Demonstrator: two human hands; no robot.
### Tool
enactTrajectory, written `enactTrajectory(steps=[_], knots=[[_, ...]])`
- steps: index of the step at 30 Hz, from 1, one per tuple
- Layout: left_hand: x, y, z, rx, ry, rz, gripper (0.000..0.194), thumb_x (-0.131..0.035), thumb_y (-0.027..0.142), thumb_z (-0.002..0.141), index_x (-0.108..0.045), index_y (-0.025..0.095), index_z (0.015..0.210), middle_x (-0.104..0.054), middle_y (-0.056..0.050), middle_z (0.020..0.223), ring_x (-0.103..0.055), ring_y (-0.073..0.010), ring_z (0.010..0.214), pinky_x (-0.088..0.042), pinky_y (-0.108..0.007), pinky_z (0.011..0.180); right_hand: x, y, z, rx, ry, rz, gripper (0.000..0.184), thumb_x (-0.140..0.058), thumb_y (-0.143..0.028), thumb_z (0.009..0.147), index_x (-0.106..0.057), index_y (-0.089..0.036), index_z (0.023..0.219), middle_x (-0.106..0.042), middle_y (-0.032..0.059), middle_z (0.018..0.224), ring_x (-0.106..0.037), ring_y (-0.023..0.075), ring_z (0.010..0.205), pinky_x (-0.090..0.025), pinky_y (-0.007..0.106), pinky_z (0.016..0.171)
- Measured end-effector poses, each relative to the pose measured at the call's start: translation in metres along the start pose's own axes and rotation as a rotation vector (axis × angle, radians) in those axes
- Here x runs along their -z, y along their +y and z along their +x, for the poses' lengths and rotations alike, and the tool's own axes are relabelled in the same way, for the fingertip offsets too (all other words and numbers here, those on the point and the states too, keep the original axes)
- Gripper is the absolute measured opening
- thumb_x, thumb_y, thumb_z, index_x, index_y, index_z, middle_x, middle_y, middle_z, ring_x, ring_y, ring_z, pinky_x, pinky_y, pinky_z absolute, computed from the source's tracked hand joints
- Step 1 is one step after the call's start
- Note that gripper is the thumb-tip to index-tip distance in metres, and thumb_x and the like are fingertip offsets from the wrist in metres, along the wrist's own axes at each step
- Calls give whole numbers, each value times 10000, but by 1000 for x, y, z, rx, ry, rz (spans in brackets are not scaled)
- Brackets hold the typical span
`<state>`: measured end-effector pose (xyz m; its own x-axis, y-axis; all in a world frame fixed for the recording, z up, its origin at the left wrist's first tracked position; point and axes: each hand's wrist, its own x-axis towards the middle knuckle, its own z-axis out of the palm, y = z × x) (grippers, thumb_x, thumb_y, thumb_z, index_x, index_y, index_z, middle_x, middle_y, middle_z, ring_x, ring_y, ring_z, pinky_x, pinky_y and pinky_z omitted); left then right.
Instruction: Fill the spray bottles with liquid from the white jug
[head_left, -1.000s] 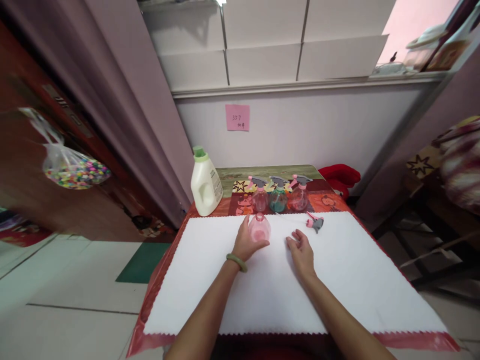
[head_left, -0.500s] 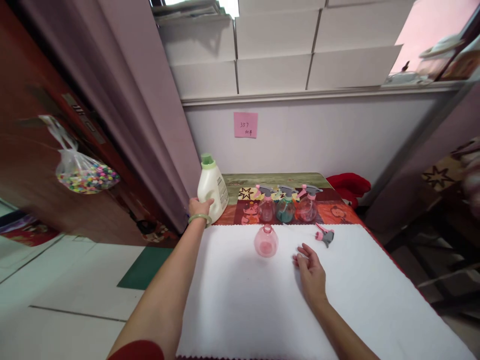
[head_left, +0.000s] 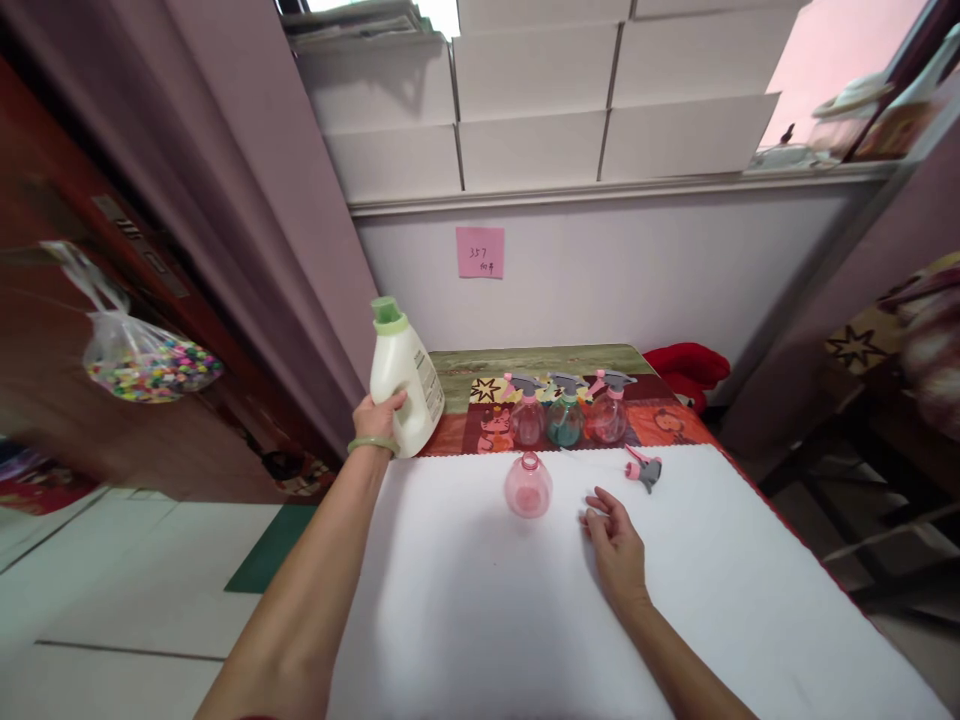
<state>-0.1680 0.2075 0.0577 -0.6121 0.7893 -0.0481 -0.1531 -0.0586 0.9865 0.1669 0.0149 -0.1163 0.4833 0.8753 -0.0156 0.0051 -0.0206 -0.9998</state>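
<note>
Currently, left hand (head_left: 379, 420) grips white jug (head_left: 409, 385) as right hand (head_left: 616, 548) rests loose by open pink bottle (head_left: 529, 487)

The left hand is closed around the moulded grip on the outer side of the white jug, fingers wrapped and a green bangle (head_left: 373, 443) at the wrist. The jug is upright or slightly tilted, its green cap (head_left: 387, 313) on above that hand; I cannot tell whether its base is lifted or touches the table. The right hand has hold of nothing: its fingers are half open and lightly curled over the white mat (head_left: 465, 610), though whether it touches the mat is unclear.

Just left of the right hand and a little beyond it, the open pink bottle stands upright on the mat, its neck uncovered; from the left hand, it lies off to the right, apart. Beyond the right hand and slightly to its right, a loose spray head (head_left: 643, 470) in pink and grey lies on the mat.

Farther out than the right hand and to the right of the left, three spray bottles stand in a row with their heads on: a pink one (head_left: 527, 424), a green one (head_left: 565, 424) and another pink one (head_left: 607, 420). Well beyond both hands, a pink note (head_left: 480, 252) is on the wall (head_left: 637, 270). Well left of the left hand hangs a clear bag (head_left: 154, 370) of small coloured pieces.
</note>
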Motion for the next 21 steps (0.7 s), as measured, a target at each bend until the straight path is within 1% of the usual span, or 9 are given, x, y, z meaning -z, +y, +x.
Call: enactTrajectory(steps=[2, 6, 8, 10, 12, 13, 16, 18, 21], knots=[[9, 20, -20, -13, -44, -60, 351, -875, 165, 540, -642, 136, 801, -638, 26, 682, -587, -125, 619, -528, -299, 655, 0, 0, 0, 0, 1, 10, 611, -677, -544, 850, -603, -192, 1343, -732, 129, 1193, -744, 228, 907, -572, 423, 910], [32, 62, -73, -8, -154, -127, 333, -865, 200, 573, -676, 127, 837, -673, -15, 745, -608, -125, 654, -555, -282, 674, 0, -1, 0, 9, 12, 68, 628, -682, -557, 848, -584, -182, 1343, -707, 142, 1228, -730, 221, 907, -567, 433, 908], [45, 75, -105, 25, -198, -147, 342, -884, 196, 573, -685, 126, 842, -683, -30, 769, -618, -129, 682, -572, -276, 705, -1, -10, -2, 29, 33, 96, 617, -686, -566, 845, -593, -174, 1312, -706, 141, 1203, -722, 223, 905, -566, 442, 906], [57, 80, -142, 93, -240, -143, 386, -918, 216, 543, -709, 128, 856, -700, -41, 790, -636, -150, 719, -583, -279, 719, -2, -27, -10, 66, 31, 122, 565, -693, -564, 848, -617, -174, 1251, -719, 127, 1138, -715, 230, 917, -570, 441, 903], [65, 77, -180, 120, -263, -137, 436, -947, 283, 516, -719, 147, 862, -712, -45, 807, -666, -188, 765, -595, -309, 742, -4, -53, -25, 113, -37, 141, 470, -687, -542, 873, -642, -187, 1177, -733, 105, 1060, -710, 233, 927, -574, 430, 904], [69, 73, -200, 124, -265, -121, 454, -956, 319, 508, -721, 159, 862, -711, -40, 796, -670, -196, 762, -596, -319, 741, -5, -69, -35, 135, -108, 143, 413, -677, -519, 896, -651, -198, 1153, -737, 95, 1045, -711, 228, 928, -574, 420, 910], [74, 54, -253, 148, -309, -86, 476, -931, 430, 572, -718, 199, 930, -747, -50, 895, -702, -221, 841, -594, -340, 792, -6, -117, -72, 234, -395, 134, 296, -653, -442, 942, -666, -219, 1136, -737, 82, 1039, -710, 219, 938, -582, 382, 880], [74, 39, -281, 170, -332, -67, 497, -893, 487, 628, -709, 220, 1004, -758, -51, 943, -717, -229, 880, -592, -336, 792, -4, -142, -95, 320, -555, 99, 257, -641, -386, 954, -664, -223, 1151, -733, 82, 1054, -704, 217, 961, -586, 371, 878], [69, 21, -312, 212, -340, -67, 493, -840, 533, 682, -690, 241, 1050, -768, -48, 986, -730, -236, 903, -597, -344, 788, 0, -162, -119, 403, -640, 36, 259, -637, -317, 950, -651, -231, 1194, -725, 75, 1082, -692, 207, 981, -582, 354, 891]])
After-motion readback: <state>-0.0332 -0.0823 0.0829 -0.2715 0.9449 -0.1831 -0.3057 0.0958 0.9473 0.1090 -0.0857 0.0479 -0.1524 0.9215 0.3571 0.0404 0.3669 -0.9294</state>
